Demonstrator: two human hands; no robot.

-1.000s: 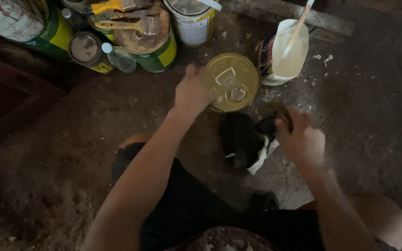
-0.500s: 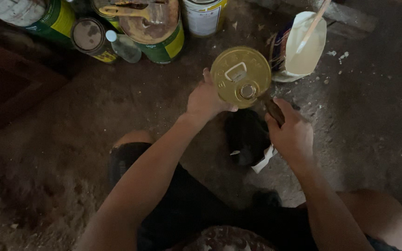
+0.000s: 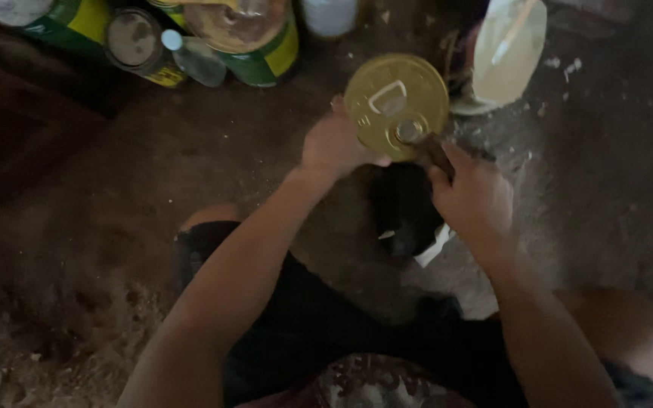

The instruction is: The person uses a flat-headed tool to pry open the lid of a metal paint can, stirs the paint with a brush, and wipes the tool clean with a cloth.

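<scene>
Round gold tin (image 3: 396, 106): lid up, centre frame toward 12 o'clock, above a dirt floor (image 3: 100, 249). Whether it rests on something or is carried by the hand alone cannot be told. Lid carries a raised rectangular tab outline and a small round boss near its 5 o'clock edge. Lid still seated all round; no gap visible. Judged: opening just begun, lid not yet lifted.

Left hand (image 3: 335, 143): at the tin's 8 o'clock edge, fingers curled round the rim and side, gripping it.

Right hand (image 3: 471, 198): at the tin's 5 o'clock, fingers closed round a dark, narrow tool handle (image 3: 438, 155). Tool tip meets the lid beside the boss; blurred, so kind of tool cannot be told.

Below the tin, at 6 o'clock: a black lump (image 3: 403, 208) with a white scrap (image 3: 434, 245) at its lower edge. Identity unclear.

Packages:
- 1 pale translucent container (image 3: 509, 49) with a stick in it, at the tin's 2 o'clock.
- 1 green-and-yellow can (image 3: 255, 38), rusty round top, at 10 o'clock.
- 1 smaller can (image 3: 136, 44), grey lid, yellow label band, further toward 9 o'clock.
- 1 clear bottle (image 3: 194, 60), pale cap, between these 2 cans.
- 1 more green-and-yellow can (image 3: 69, 19) at the top left corner.
- 1 white container (image 3: 330, 15), cut by the top edge.

Print on labels too blurred to make out.
</scene>
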